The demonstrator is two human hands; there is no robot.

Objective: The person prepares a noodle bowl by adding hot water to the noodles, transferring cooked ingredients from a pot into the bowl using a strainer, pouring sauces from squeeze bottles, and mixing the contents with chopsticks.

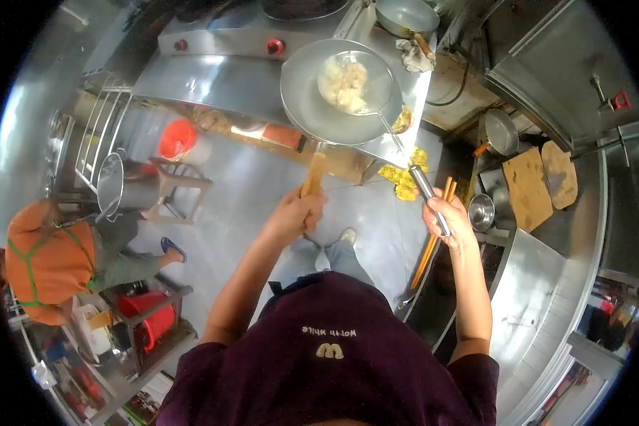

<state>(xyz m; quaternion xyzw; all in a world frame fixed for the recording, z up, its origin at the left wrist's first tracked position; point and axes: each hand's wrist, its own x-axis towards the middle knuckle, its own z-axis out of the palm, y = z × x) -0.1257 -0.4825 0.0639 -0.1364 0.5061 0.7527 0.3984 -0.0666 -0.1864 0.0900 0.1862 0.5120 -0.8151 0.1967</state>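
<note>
My left hand (296, 216) is wrapped round the wooden handle (314, 170) of a grey wok (302, 106), which rests at the edge of the steel counter. My right hand (449, 219) grips the metal handle of a strainer (422, 181), with a pair of long wooden chopsticks (426, 261) running through the same fist. Over the wok lies the strainer's round bowl, holding pale, whitish-yellow pieces of food (345, 84). The bowl overlaps the wok's right half in this view.
A steel stove front with red knobs (275, 47) stands ahead. Another pan (407, 18) and a crumpled cloth (414, 56) sit at the upper right. Yellow material (405, 174) lies below the counter. On the left, a person in orange (50, 259) works near a large pot (126, 186).
</note>
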